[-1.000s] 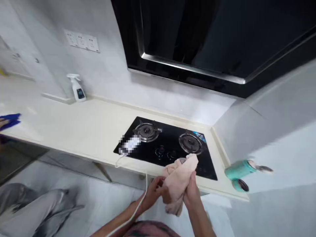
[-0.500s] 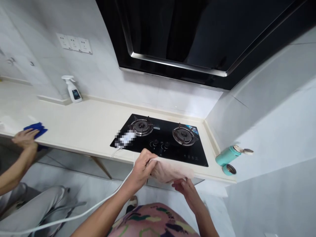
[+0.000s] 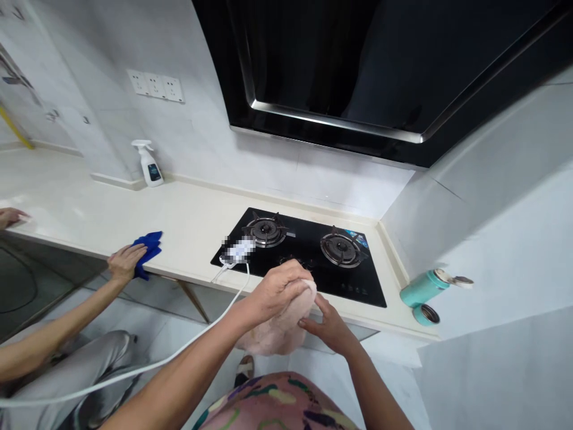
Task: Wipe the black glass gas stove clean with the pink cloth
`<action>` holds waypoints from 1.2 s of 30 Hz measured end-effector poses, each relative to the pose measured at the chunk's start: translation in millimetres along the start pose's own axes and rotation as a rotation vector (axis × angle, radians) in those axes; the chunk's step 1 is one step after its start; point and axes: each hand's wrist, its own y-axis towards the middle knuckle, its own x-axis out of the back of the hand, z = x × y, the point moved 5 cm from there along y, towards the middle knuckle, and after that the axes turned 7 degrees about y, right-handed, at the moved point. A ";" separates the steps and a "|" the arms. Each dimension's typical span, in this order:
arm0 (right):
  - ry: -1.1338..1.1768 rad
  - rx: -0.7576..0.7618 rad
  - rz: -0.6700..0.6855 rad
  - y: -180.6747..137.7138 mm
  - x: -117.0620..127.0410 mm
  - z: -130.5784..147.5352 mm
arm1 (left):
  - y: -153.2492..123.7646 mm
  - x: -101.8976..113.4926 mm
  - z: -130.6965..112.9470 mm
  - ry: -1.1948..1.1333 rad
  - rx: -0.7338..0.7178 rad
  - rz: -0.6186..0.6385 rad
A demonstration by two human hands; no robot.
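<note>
My left hand is closed on the top edge of a pale pink cloth, bunched and hanging before the counter's front edge. At the cloth's right side is my right hand; its thumb lies on the fabric and its fingers curl at the edge, partly hidden. Just behind both hands is a black two-burner gas hob. A white device, partly pixelated, rests on the hob's left front corner, with a white cable running from there past my left forearm.
On the left, another person's hand presses a blue cloth on the pale counter. A further hand shows at the left edge. A spray bottle, teal flask and cup-like lid stand there. Overhead hangs a black range hood.
The pink cloth has gone from stretched sideways to bunched and hanging. My left hand has moved right and up, closer to my right. The other person's blue cloth has slid right.
</note>
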 end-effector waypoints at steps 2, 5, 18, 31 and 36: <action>0.021 -0.066 0.105 -2.6 -8.0 3.0 | -1.7 16.2 1.9 0.089 -0.044 -0.058; -0.011 -0.178 0.071 -18.5 0.4 -16.5 | -11.3 37.8 10.5 0.195 -0.050 -0.118; -0.198 -0.156 -0.446 -47.0 113.7 10.1 | -48.4 53.2 56.8 0.378 0.241 0.180; -0.266 -0.214 -0.379 -54.6 96.0 -12.8 | -80.6 42.3 99.0 0.494 0.417 0.546; -0.230 -0.210 -0.299 -60.2 108.9 12.0 | -73.2 64.6 79.7 0.430 0.401 0.580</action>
